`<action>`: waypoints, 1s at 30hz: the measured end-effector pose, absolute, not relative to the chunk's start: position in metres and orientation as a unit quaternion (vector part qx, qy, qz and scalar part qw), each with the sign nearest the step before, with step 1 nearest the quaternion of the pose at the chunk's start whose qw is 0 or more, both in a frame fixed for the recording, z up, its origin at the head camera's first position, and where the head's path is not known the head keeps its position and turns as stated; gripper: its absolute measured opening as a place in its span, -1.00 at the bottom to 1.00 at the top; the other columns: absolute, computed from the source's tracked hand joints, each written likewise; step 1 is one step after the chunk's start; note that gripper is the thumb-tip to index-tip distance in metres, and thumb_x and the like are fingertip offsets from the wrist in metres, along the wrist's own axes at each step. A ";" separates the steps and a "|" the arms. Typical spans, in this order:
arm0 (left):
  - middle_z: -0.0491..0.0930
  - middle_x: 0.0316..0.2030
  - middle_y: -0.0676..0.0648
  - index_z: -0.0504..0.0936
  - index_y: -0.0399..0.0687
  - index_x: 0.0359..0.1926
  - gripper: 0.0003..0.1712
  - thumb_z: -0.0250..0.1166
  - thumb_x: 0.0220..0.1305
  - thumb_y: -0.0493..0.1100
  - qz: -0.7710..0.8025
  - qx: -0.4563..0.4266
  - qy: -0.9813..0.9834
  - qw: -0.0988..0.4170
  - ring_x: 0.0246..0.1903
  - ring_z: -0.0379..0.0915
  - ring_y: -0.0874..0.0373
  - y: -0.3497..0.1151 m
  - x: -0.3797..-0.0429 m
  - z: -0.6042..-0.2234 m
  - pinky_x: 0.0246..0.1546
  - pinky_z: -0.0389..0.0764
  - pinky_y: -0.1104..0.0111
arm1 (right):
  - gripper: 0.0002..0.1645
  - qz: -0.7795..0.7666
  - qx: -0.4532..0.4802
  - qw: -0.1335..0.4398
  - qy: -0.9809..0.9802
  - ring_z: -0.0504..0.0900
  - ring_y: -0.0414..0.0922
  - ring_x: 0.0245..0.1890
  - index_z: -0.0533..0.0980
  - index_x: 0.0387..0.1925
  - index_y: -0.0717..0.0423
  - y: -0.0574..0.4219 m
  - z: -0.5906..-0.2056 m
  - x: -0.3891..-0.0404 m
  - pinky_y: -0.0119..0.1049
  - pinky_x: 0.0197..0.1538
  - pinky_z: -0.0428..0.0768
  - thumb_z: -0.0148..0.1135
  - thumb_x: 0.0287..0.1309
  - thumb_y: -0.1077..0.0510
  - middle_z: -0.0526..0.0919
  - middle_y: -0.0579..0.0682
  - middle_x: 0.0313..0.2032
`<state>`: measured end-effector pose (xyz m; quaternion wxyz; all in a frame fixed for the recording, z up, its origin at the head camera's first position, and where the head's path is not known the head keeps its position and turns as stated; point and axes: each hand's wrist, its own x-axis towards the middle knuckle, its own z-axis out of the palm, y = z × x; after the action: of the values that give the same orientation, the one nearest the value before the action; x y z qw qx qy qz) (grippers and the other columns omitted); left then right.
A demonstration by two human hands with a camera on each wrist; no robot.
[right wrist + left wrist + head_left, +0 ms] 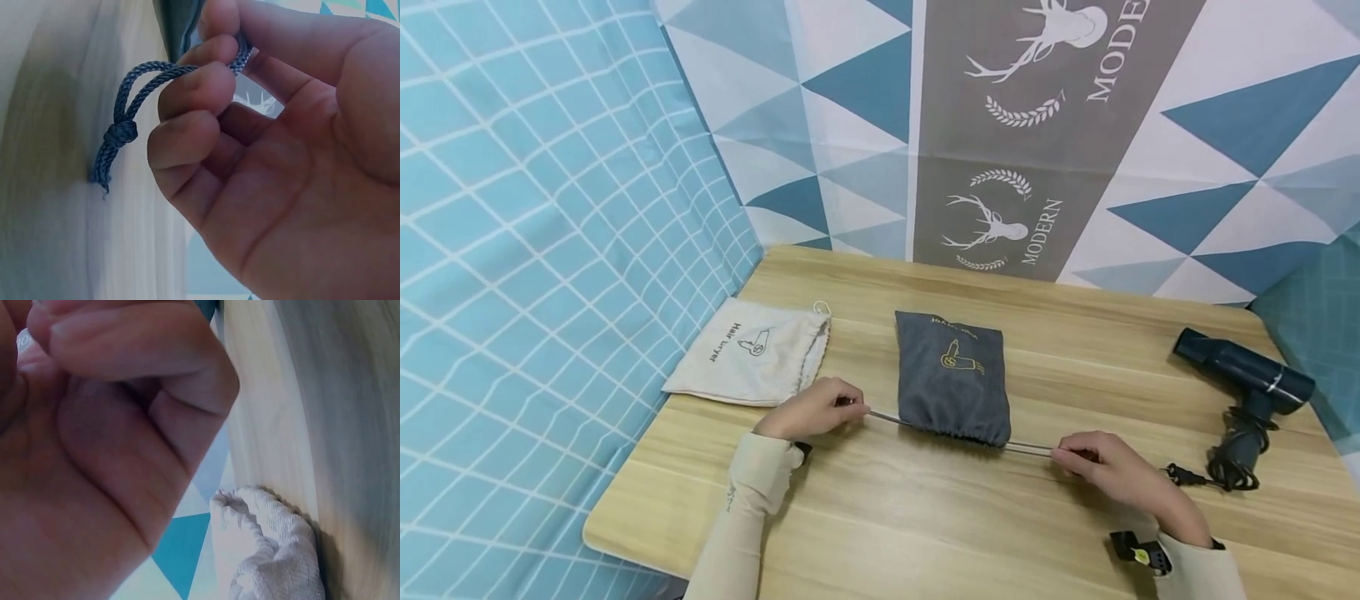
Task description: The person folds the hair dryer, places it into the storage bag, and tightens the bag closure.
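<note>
A dark grey drawstring bag (953,392) with a yellow hair dryer print lies on the table, its gathered mouth toward the person. My left hand (820,410) pinches the cord (887,416) coming out of the mouth's left end. On the other side, my right hand (1105,467) pinches the cord at the right end. Both cords run straight and taut out from the bag. Seen from the right wrist, the cord's knotted loop (120,133) hangs past the fingertips. In the left wrist view, curled fingers (131,340) hide the held cord.
A white drawstring bag (752,350) printed "Hair Dryer" lies at the table's left, just beyond my left hand. To the right rests a dark hair dryer (1243,371), its cable wound round the handle and its plug (1183,475) near my right hand. Patterned cloth walls border the table.
</note>
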<state>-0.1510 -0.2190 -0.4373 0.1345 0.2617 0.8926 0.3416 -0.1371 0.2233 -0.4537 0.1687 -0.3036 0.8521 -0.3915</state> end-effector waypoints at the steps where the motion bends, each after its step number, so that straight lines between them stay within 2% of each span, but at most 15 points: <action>1: 0.38 -0.71 0.09 0.56 -0.08 -0.57 -0.66 0.07 0.29 -0.06 0.341 0.259 0.894 0.134 -0.68 0.28 0.32 -0.220 -0.151 -0.437 -0.60 0.36 0.45 | -0.64 -0.392 -0.300 0.173 0.853 0.20 -0.35 -0.74 0.42 -0.63 0.02 0.225 -0.453 -0.138 -0.43 -0.62 0.30 -0.04 0.27 0.04 0.27 -0.21 -0.72; 14: 0.29 -0.75 0.15 0.56 -0.09 -0.59 -0.67 0.09 0.28 -0.09 0.318 0.232 0.911 0.125 -0.72 0.20 0.32 -0.229 -0.158 -0.439 -0.62 0.30 0.46 | -0.64 -0.423 -0.263 0.195 0.845 0.18 -0.25 -0.77 0.42 -0.58 0.13 0.258 -0.445 -0.139 -0.37 -0.64 0.31 -0.08 0.30 0.08 0.26 -0.09 -0.72; 20: 0.29 -0.75 0.16 0.56 -0.08 -0.59 -0.67 0.09 0.28 -0.08 0.310 0.230 0.914 0.127 -0.71 0.20 0.31 -0.231 -0.159 -0.443 -0.61 0.30 0.46 | -0.62 -0.415 -0.234 0.187 0.859 0.16 -0.26 -0.78 0.42 -0.60 0.12 0.270 -0.441 -0.139 -0.37 -0.65 0.30 -0.08 0.29 0.06 0.24 -0.10 -0.74; 26: 0.32 -0.74 0.16 0.56 -0.01 -0.61 -0.70 0.13 0.24 -0.08 0.289 0.196 0.931 0.103 -0.67 0.25 0.30 -0.238 -0.159 -0.448 -0.58 0.35 0.42 | -0.60 -0.413 -0.240 0.195 0.857 0.15 -0.26 -0.79 0.42 -0.62 0.14 0.276 -0.442 -0.138 -0.36 -0.67 0.29 -0.09 0.30 0.06 0.24 -0.10 -0.74; 30: 0.37 -0.74 0.16 0.56 0.01 -0.61 -0.70 0.14 0.24 -0.08 0.281 0.196 0.935 0.092 -0.69 0.28 0.31 -0.232 -0.159 -0.451 -0.59 0.36 0.43 | -0.59 -0.414 -0.212 0.198 0.863 0.21 -0.22 -0.78 0.44 -0.59 0.13 0.276 -0.448 -0.141 -0.35 -0.65 0.32 -0.08 0.29 0.01 0.30 -0.01 -0.73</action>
<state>-0.1592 -0.2323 -0.4512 0.0919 0.1955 0.9350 0.2814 -0.1407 0.2758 -0.4477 0.1978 -0.2122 0.8629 -0.4139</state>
